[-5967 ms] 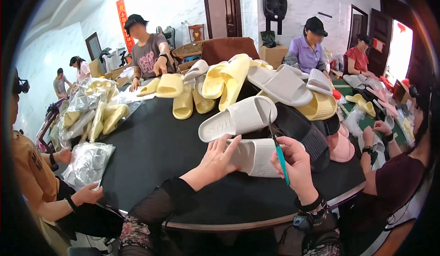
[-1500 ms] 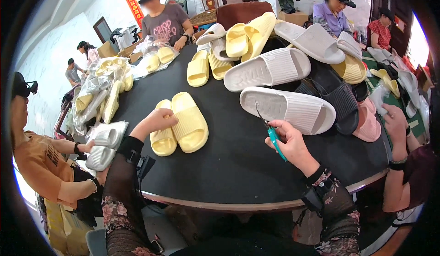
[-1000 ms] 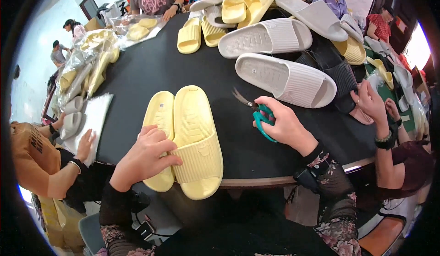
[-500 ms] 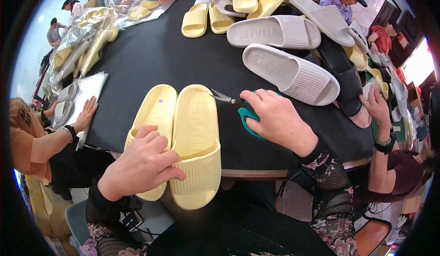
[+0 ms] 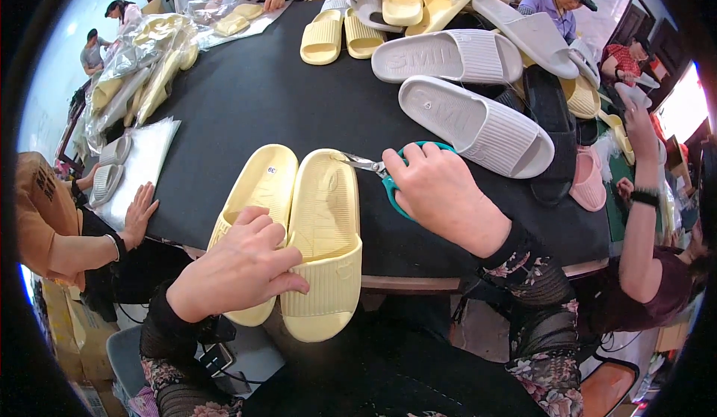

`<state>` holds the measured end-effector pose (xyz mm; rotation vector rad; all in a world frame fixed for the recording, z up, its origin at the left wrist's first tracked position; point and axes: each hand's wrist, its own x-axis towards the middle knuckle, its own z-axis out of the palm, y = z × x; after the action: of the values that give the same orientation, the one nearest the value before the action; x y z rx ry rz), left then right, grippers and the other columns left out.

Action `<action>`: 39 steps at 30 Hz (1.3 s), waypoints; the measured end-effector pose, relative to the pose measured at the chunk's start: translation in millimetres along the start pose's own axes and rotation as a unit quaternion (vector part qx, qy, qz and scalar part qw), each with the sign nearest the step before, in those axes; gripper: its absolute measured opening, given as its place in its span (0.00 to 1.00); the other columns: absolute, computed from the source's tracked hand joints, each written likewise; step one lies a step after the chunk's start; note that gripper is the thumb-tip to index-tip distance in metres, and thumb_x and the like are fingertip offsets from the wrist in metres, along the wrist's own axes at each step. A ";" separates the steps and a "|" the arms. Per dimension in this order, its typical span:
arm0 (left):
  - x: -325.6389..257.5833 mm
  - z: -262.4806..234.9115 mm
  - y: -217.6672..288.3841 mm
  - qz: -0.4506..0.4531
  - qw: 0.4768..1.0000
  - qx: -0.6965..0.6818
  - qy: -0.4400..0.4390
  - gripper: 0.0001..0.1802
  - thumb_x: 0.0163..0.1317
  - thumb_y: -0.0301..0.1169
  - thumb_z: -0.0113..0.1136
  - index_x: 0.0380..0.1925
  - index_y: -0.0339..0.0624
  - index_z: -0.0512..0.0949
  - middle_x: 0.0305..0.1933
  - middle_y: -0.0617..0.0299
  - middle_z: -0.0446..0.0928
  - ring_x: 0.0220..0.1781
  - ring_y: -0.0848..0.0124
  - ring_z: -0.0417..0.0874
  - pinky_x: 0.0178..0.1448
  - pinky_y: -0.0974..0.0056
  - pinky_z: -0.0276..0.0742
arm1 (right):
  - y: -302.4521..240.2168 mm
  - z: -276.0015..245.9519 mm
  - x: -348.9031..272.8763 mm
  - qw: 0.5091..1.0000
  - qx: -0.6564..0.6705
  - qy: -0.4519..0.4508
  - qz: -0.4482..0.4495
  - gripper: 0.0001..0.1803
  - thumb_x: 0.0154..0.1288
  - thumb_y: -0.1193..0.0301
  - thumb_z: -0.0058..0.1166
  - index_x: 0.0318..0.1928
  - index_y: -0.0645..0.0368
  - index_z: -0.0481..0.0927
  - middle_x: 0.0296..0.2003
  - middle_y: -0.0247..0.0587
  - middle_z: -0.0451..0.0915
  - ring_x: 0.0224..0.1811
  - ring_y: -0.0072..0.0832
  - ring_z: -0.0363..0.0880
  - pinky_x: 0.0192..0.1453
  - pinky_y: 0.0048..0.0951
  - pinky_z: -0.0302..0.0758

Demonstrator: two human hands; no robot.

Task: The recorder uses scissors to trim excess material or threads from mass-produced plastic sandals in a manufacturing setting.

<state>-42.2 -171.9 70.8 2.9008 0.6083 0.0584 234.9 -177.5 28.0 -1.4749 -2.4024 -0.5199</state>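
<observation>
My left hand point(image 5: 243, 260) grips a pair of pale yellow slide slippers by their straps, fingers bent over the inner sides. The left slipper point(image 5: 263, 182) and the right slipper point(image 5: 326, 200) lie side by side, heels pointing away from me, toes reaching past the table's near edge. In my right hand point(image 5: 441, 193) is a pair of scissors point(image 5: 368, 165) with teal handles, the fingers wrapped through and around the loops. The blades' tips touch the heel rim of the right slipper, nearly closed. My left hand hides part of the left slipper's strap.
Grey slippers point(image 5: 478, 129) lie beyond my right hand, with black slippers point(image 5: 549, 118) and a pink slipper point(image 5: 588, 180) beside them. More yellow slippers point(image 5: 321, 38) stand farther back. Bagged slippers point(image 5: 142, 66) pile at the far left. A co-worker's hand point(image 5: 138, 212) rests on plastic bags point(image 5: 146, 163).
The scissors have moved slightly left onto the right slipper's heel, and their blades have come closer together. The slippers shifted a little right. The right co-worker's arm rose, lifting a light slipper.
</observation>
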 end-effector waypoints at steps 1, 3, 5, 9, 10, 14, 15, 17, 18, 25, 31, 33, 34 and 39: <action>0.2 0.1 -1.0 0.000 1.000 -0.005 0.000 0.18 0.50 0.46 0.67 0.24 0.44 0.76 0.25 0.59 0.66 0.35 0.58 0.73 0.57 0.53 0.65 | -0.5 -0.1 0.7 1.000 0.001 0.000 0.000 0.06 0.52 0.73 0.54 0.31 0.61 0.74 0.25 0.43 0.77 0.30 0.36 0.80 0.33 0.32 0.77; 0.5 0.6 -3.2 0.001 1.000 -0.009 0.001 0.18 0.50 0.46 0.67 0.24 0.44 0.75 0.25 0.59 0.67 0.36 0.58 0.73 0.56 0.53 0.65 | -0.8 -0.5 1.5 1.000 -0.017 -0.005 -0.003 0.06 0.53 0.73 0.54 0.32 0.61 0.74 0.26 0.43 0.77 0.30 0.35 0.80 0.33 0.31 0.77; 1.1 1.0 -5.1 0.003 1.000 -0.022 0.000 0.18 0.50 0.45 0.67 0.24 0.43 0.75 0.25 0.59 0.67 0.35 0.58 0.73 0.53 0.54 0.66 | 0.1 -0.6 0.9 1.000 -0.009 -0.003 0.001 0.07 0.53 0.73 0.54 0.32 0.61 0.74 0.26 0.43 0.77 0.31 0.35 0.80 0.33 0.31 0.77; 1.7 -0.4 -5.5 0.001 1.000 -0.030 -0.008 0.17 0.49 0.45 0.67 0.23 0.43 0.75 0.25 0.59 0.67 0.35 0.59 0.73 0.51 0.55 0.66 | 4.0 -2.0 1.2 0.999 0.022 -0.009 0.024 0.09 0.53 0.73 0.55 0.35 0.62 0.73 0.28 0.44 0.77 0.32 0.36 0.80 0.34 0.31 0.78; 1.5 0.9 -5.8 0.001 0.999 -0.036 -0.005 0.17 0.49 0.44 0.68 0.23 0.43 0.75 0.25 0.60 0.67 0.35 0.59 0.73 0.51 0.56 0.66 | 4.1 -2.2 1.1 0.999 0.023 -0.009 0.024 0.09 0.53 0.73 0.55 0.35 0.62 0.73 0.28 0.44 0.77 0.32 0.36 0.80 0.34 0.31 0.78; 1.8 3.0 -7.4 0.001 0.999 -0.046 -0.003 0.17 0.49 0.44 0.68 0.23 0.43 0.75 0.24 0.60 0.66 0.34 0.60 0.73 0.51 0.56 0.66 | 1.4 -2.0 0.0 0.999 0.032 -0.029 0.012 0.10 0.52 0.73 0.55 0.35 0.62 0.73 0.28 0.44 0.77 0.33 0.37 0.80 0.35 0.32 0.78; 2.3 3.5 -7.6 0.002 0.999 -0.046 -0.002 0.17 0.49 0.44 0.68 0.23 0.43 0.75 0.24 0.60 0.66 0.34 0.60 0.73 0.51 0.56 0.66 | 0.4 -2.0 -0.5 0.999 0.031 -0.028 0.006 0.10 0.51 0.73 0.56 0.35 0.62 0.73 0.28 0.44 0.77 0.33 0.36 0.80 0.34 0.31 0.78; 3.2 4.2 -8.0 0.006 0.999 -0.047 0.001 0.17 0.49 0.44 0.68 0.23 0.43 0.75 0.24 0.60 0.66 0.34 0.60 0.73 0.50 0.56 0.66 | -0.4 0.4 -1.6 1.000 0.013 -0.024 0.001 0.10 0.50 0.73 0.56 0.35 0.61 0.73 0.28 0.43 0.77 0.32 0.35 0.80 0.34 0.31 0.77; 3.3 4.3 -8.1 0.005 0.999 -0.047 0.001 0.17 0.49 0.44 0.68 0.23 0.43 0.75 0.24 0.60 0.66 0.34 0.60 0.73 0.50 0.56 0.66 | -0.8 2.3 -1.7 1.000 -0.004 -0.019 -0.004 0.11 0.50 0.73 0.57 0.35 0.60 0.73 0.28 0.42 0.77 0.32 0.34 0.80 0.33 0.30 0.76; 2.6 5.1 -9.4 0.005 0.999 -0.053 -0.006 0.17 0.49 0.44 0.69 0.24 0.43 0.76 0.25 0.59 0.67 0.34 0.59 0.73 0.50 0.57 0.67 | -5.5 5.0 -0.6 0.997 -0.064 -0.048 -0.023 0.12 0.52 0.72 0.56 0.38 0.60 0.73 0.28 0.37 0.73 0.32 0.30 0.75 0.33 0.28 0.73; 2.4 6.5 -11.3 0.005 0.997 -0.072 -0.004 0.17 0.49 0.44 0.69 0.24 0.42 0.76 0.25 0.59 0.67 0.35 0.59 0.73 0.49 0.57 0.67 | -5.4 6.1 0.2 0.995 -0.082 -0.051 -0.028 0.11 0.53 0.72 0.55 0.38 0.59 0.73 0.28 0.36 0.73 0.32 0.28 0.75 0.33 0.27 0.72; 1.7 7.1 -12.3 -0.001 0.997 -0.078 -0.006 0.17 0.49 0.44 0.69 0.24 0.42 0.76 0.25 0.59 0.68 0.35 0.59 0.73 0.49 0.57 0.67 | -4.5 8.9 0.2 0.996 -0.074 -0.052 -0.027 0.10 0.55 0.71 0.55 0.38 0.59 0.73 0.28 0.36 0.73 0.32 0.28 0.76 0.33 0.27 0.73; 1.0 8.0 -13.5 0.000 0.997 -0.079 -0.003 0.17 0.49 0.44 0.69 0.24 0.42 0.76 0.25 0.59 0.68 0.35 0.60 0.73 0.49 0.58 0.66 | -4.1 11.3 0.1 0.996 -0.073 -0.052 -0.028 0.10 0.55 0.71 0.55 0.38 0.59 0.73 0.28 0.36 0.73 0.32 0.28 0.76 0.33 0.27 0.73; 0.5 8.2 -14.1 -0.015 0.996 -0.091 -0.011 0.17 0.49 0.44 0.68 0.23 0.42 0.76 0.24 0.59 0.68 0.35 0.60 0.73 0.49 0.58 0.66 | -2.3 13.6 -0.6 0.998 -0.012 -0.058 -0.010 0.09 0.57 0.71 0.54 0.38 0.59 0.73 0.28 0.40 0.75 0.32 0.32 0.79 0.34 0.30 0.76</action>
<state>-46.7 -160.3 60.2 2.7125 0.6082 0.0748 232.5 -173.0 15.2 -1.5339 -2.5094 -0.4825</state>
